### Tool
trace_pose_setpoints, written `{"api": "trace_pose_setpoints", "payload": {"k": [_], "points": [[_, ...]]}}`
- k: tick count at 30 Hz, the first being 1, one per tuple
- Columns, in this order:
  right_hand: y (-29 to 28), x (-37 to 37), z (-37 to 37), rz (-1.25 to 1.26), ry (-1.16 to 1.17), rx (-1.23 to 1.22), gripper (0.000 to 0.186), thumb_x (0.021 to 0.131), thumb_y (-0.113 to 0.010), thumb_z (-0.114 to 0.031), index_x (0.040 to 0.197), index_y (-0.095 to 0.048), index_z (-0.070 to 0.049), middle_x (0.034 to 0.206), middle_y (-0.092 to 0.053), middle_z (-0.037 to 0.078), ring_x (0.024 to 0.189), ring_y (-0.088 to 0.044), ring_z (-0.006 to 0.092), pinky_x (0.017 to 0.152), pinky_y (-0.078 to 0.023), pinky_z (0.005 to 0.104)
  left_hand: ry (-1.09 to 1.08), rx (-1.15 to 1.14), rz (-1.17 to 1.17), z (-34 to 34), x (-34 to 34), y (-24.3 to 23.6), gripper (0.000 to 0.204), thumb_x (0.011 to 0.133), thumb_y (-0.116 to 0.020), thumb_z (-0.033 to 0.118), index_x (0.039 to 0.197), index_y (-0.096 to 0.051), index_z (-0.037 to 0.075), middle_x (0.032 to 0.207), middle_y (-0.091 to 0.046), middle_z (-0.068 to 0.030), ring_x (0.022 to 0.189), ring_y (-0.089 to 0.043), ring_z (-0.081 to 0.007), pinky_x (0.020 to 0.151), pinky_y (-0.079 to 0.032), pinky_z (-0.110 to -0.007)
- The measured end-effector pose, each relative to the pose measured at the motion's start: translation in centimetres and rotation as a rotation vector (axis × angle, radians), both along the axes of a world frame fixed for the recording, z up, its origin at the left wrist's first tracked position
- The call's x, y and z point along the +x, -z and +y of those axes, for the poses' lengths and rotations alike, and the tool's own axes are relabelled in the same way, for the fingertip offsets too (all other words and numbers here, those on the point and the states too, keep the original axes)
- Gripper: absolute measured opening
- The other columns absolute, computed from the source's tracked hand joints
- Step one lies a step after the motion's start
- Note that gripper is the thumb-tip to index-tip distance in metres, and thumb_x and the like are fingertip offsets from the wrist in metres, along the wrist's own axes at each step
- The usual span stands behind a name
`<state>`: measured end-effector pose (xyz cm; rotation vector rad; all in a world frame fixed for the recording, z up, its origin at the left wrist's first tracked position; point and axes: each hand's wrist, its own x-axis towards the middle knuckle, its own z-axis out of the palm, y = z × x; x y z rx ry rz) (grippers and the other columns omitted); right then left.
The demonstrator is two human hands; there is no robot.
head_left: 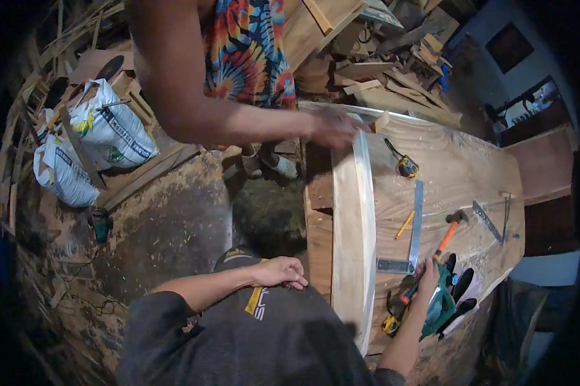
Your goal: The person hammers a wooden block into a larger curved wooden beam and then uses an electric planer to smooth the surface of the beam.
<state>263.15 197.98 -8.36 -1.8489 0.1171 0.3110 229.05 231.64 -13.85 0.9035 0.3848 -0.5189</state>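
Holds one hammer [446, 239] in the right hand [425, 276], over the near half of the table [457, 154], with fingers curled round the handle. Shows an orange-and-black piece [404, 298] just below that hand; cannot tell whether part of the same hammer. Rests the left hand [280, 273] on dark clothing [283, 334], with fingers half bent and loosely together.

Between hammer and left edge: one square [418, 212], one pencil [404, 225]. Two tapes: one [407, 167] toward the far edge, one [389, 325] beside the right forearm. Near the right edge, one metal blade [487, 220] and one thin tool [507, 215]. Just beside the right hand, one green item [439, 305], kind unclear.

Along the left edge, one board [353, 238]; at its far end, one co-worker's hand [335, 128], too blurred to tell finger state. Well apart, past the left edge: two white sacks [113, 132].
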Motion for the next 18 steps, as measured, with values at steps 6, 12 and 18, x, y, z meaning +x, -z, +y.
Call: {"api": "trace_pose_setpoints", "payload": {"k": [6,12,18], "points": [[-7.6,-14.8,2.6,0.008,-0.037,0.315,0.025,0.097,-0.067,-0.018,0.112,-0.05,-0.008,0.071,-0.05,-0.002,0.056,-0.049,0.01,0.052,-0.044,0.0258,-0.04,-0.062,-0.049,0.0,1.7,-1.2,0.018,0.105,-0.056,0.012,0.119,-0.056,0.0,0.122,-0.07,-0.0149,0.107,-0.07,-0.0177,0.084,-0.056,-0.028],[-2.5,-24.2,0.1,0.068,0.138,0.228,0.027,0.085,-0.074,-0.009,0.107,-0.061,-0.001,0.084,-0.065,0.007,0.069,-0.064,0.0187,0.067,-0.054,0.031,0.069,-0.13,-0.137,-2.0,4.4,-5.4,0.016,0.105,-0.058,0.014,0.115,-0.058,0.002,0.123,-0.071,-0.013,0.108,-0.07,-0.0171,0.089,-0.055,-0.028],[-7.3,-28.6,4.2,0.34,0.077,0.054,0.031,0.084,-0.071,0.005,0.115,-0.064,0.004,0.104,-0.07,0.01,0.09,-0.067,0.0176,0.079,-0.054,0.0298,0.033,-0.034,-0.435,-9.0,6.3,-7.3,0.008,0.107,-0.052,0.007,0.112,-0.056,0.003,0.113,-0.07,-0.007,0.113,-0.065,-0.0123,0.09,-0.051,-0.026]]}}
